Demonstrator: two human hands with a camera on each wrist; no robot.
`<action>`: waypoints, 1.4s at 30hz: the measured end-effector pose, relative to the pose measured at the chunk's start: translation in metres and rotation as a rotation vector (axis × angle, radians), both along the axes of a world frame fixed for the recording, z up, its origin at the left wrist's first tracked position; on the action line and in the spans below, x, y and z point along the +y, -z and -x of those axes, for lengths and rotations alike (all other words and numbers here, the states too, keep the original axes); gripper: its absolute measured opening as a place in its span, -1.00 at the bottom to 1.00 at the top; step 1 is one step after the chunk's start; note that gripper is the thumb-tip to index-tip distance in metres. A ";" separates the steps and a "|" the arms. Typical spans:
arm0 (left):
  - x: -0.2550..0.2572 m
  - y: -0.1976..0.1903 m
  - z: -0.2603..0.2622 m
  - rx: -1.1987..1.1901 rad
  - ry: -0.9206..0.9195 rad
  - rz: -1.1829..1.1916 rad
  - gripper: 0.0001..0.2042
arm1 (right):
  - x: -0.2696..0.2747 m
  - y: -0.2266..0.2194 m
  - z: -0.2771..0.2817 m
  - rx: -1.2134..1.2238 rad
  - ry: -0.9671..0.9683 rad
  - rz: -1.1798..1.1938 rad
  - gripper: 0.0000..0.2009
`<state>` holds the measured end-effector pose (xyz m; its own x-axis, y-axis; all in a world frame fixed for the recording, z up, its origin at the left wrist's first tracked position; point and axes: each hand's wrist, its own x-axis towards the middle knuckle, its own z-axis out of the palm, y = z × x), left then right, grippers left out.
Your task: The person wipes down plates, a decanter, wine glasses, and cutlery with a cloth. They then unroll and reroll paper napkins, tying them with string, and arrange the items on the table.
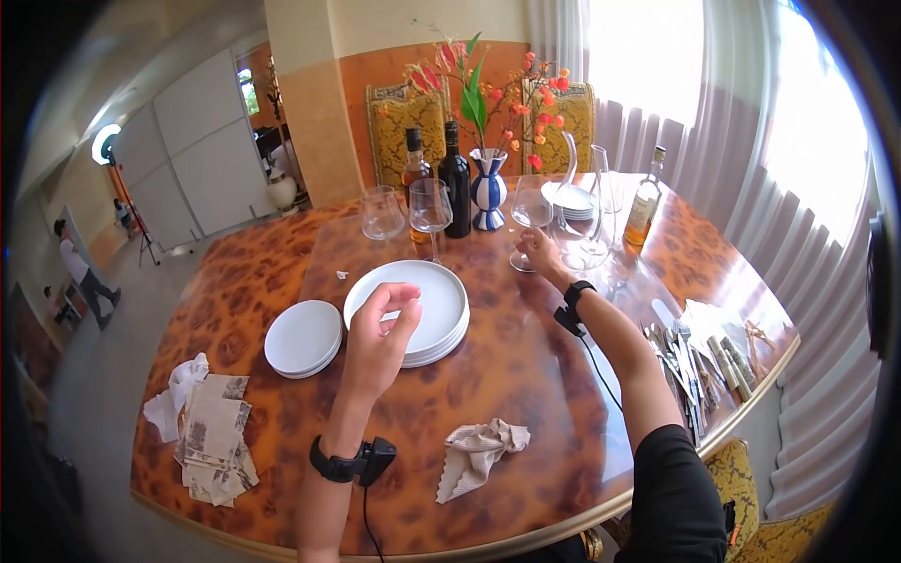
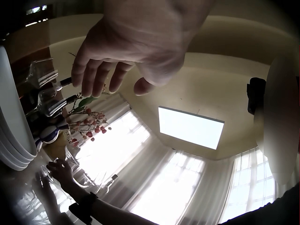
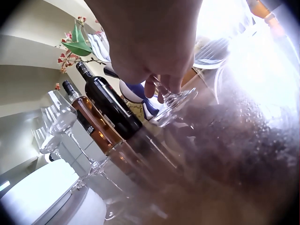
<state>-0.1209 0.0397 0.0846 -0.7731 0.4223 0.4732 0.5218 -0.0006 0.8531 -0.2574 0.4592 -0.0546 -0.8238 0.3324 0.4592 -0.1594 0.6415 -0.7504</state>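
My right hand [image 1: 544, 253] pinches the stem of a wine glass [image 1: 532, 205] near the blue-and-white striped vase [image 1: 488, 192]. In the right wrist view the glass foot [image 3: 174, 107] shows below the fingers, close to the tabletop. My left hand [image 1: 377, 342] is raised over the stack of large white plates [image 1: 441, 291], with its fingers loosely bent and nothing in them. Beside that stack lies a smaller stack of white plates [image 1: 298, 338]. Two more wine glasses, one at the left [image 1: 382, 214] and one nearer the bottles [image 1: 431, 208], stand behind the large plates.
Dark bottle [image 1: 454, 183] and amber bottle [image 1: 416, 167] stand beside the vase; another bottle [image 1: 644, 202] is at the far right. Cutlery [image 1: 683, 366] lies along the right edge. A crumpled beige napkin [image 1: 483, 455] is in front, printed papers [image 1: 218, 432] at left.
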 end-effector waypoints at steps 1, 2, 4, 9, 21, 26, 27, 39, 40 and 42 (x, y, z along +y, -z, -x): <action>0.002 0.004 0.003 -0.008 -0.008 0.025 -0.69 | -0.003 0.000 -0.005 -0.005 0.002 -0.002 -0.72; 0.003 0.008 0.005 -0.013 -0.006 0.022 -0.69 | -0.007 0.000 -0.011 -0.017 0.033 -0.041 -0.67; 0.003 0.013 0.009 -0.020 -0.007 0.115 -0.68 | -0.022 0.003 -0.020 -0.034 0.061 -0.083 -0.62; 0.005 0.022 0.019 -0.024 -0.044 0.121 -0.61 | -0.102 -0.054 -0.053 0.347 0.242 0.103 -0.47; -0.008 0.025 0.033 -0.187 -0.050 0.071 -0.57 | -0.202 -0.124 0.044 0.122 0.113 0.078 0.08; -0.008 0.018 0.030 -0.218 -0.021 -0.003 -0.59 | -0.200 -0.116 0.055 0.053 0.083 0.057 0.03; -0.010 0.019 0.031 -0.219 -0.019 0.005 -0.59 | -0.198 -0.114 0.056 0.068 0.056 0.062 0.01; -0.001 0.017 0.022 -0.216 -0.016 -0.020 -0.57 | -0.172 -0.124 0.027 0.288 -0.059 0.085 -0.14; -0.003 0.024 0.029 -0.167 0.008 0.047 -0.52 | -0.168 -0.132 0.020 0.372 -0.053 0.050 -0.14; -0.001 0.023 0.026 -0.133 -0.003 0.006 -0.54 | -0.165 -0.167 -0.021 0.399 -0.088 0.033 -0.12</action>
